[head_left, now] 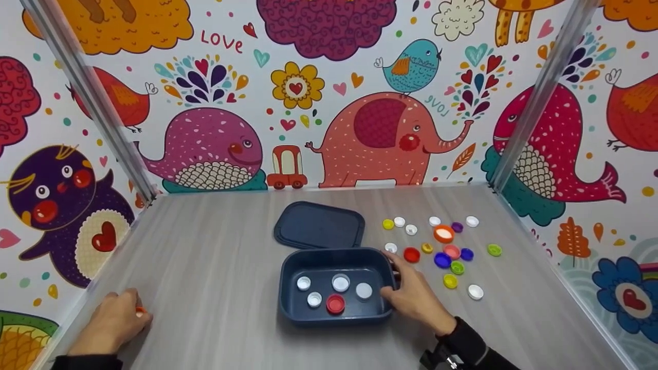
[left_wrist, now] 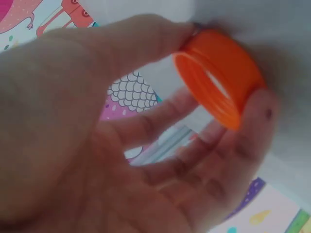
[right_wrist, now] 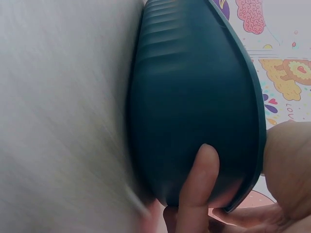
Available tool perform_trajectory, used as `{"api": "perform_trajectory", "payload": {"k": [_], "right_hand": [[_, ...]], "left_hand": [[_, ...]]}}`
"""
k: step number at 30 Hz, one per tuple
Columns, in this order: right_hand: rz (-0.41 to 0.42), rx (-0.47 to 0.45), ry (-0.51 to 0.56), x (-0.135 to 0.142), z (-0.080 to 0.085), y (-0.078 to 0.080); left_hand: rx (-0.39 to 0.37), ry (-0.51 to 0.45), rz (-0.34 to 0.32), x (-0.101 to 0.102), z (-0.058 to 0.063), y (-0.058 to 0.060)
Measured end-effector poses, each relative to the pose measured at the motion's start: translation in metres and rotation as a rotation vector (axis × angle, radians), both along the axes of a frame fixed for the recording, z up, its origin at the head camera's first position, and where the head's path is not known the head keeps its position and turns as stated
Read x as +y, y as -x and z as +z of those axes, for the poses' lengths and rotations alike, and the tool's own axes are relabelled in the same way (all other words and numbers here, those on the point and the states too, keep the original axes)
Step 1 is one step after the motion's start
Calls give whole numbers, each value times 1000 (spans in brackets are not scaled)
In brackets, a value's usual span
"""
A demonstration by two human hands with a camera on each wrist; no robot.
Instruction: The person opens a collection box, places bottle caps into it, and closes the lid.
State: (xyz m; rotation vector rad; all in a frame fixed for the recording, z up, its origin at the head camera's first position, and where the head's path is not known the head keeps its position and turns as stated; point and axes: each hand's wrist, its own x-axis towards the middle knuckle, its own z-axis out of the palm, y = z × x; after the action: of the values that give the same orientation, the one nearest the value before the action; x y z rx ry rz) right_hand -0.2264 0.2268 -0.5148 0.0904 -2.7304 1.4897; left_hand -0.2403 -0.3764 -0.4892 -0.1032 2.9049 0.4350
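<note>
At the left of the table in the head view, my left hand (head_left: 112, 319) pinches an orange bottle cap (left_wrist: 221, 73). The left wrist view shows the cap tipped on edge between thumb and fingertips, close to the tabletop. My right hand (head_left: 417, 294) grips the right end of a dark blue plastic box (head_left: 336, 319), thumb over its rim. A fingertip against the box's outer wall (right_wrist: 194, 97) shows in the right wrist view. Inside the box lie several white caps (head_left: 341, 282) and a red cap (head_left: 335, 304).
Behind the box lies its dark blue lid (head_left: 320, 224), flat on the table (head_left: 216, 267). Several loose caps, among them a blue cap (head_left: 442, 260), a white cap (head_left: 475, 292) and an orange cap (head_left: 443, 234), are scattered right of it. Printed walls (head_left: 231, 77) enclose the back and sides.
</note>
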Motion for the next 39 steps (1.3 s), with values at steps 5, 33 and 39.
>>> {"api": "perform_trajectory", "payload": {"k": [5, 33, 39], "right_hand": [[4, 3, 11, -1, 0, 0], [19, 21, 33, 0, 0, -1], [12, 9, 21, 0, 1, -1]], "left_hand": [[30, 1, -24, 5, -1, 4], [629, -131, -327, 109, 8, 30], [695, -149, -397, 142, 15, 31]]}}
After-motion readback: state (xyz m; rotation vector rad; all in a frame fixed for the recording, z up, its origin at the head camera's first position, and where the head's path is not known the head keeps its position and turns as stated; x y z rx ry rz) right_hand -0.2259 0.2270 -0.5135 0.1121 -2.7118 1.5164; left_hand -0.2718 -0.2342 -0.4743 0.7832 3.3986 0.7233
